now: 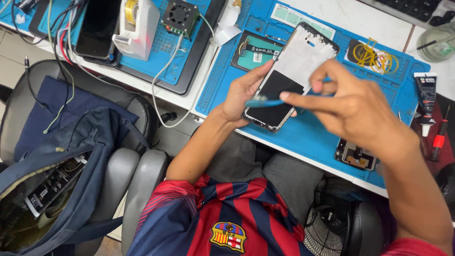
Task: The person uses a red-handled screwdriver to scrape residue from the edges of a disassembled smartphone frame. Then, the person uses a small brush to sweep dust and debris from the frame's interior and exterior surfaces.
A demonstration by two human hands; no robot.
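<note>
Hands (246,92) tilt phone frame (291,76) lengthwise toward upper right.

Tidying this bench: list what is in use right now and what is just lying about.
In use:
left hand holding opened phone frame
right hand holding blue pry tool

Lying about:
yellow rubber bands
black glue tube
red screwdriver
small fan
white tape dispenser

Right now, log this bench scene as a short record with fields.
Left hand: holds an opened phone frame from beneath, tilted above the mat
Right hand: pinches a thin blue tool lying across the frame's dark lower half
Surface: blue work mat
Nearby: yellow rubber bands, black glue tube, small circuit board
Left of person: open backpack on a chair
</note>
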